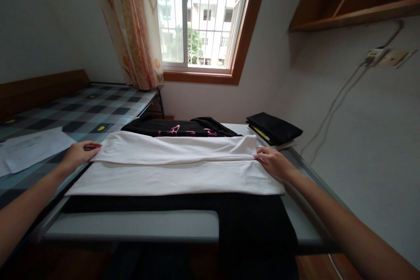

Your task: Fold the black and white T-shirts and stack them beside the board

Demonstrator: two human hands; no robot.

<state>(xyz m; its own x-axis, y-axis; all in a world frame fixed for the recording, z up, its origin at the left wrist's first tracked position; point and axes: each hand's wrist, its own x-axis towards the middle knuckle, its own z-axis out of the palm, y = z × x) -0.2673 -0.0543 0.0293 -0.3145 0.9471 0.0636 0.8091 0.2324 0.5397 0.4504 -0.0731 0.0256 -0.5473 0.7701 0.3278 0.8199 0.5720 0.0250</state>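
A white garment (177, 178), folded into a long strip, lies across the table over dark clothing. Its upper layer is folded over and reaches about halfway down the lower one. My left hand (80, 154) pinches the left end of this upper layer. At the opposite end, my right hand (271, 161) has thumb and fingers closed on the edge. Behind the white fabric shows a black garment with pink print (193, 127). Black cloth (256, 223) spreads out underneath and hangs over the table's front edge. Whether the black pieces are joined is hidden.
The white table (138, 226) stands against the right wall. A black folder (274, 127) lies on a stack at its back right. To the left is a bed with a checked cover (108, 104) and paper sheets (33, 148). Cables (331, 105) hang from a wall socket.
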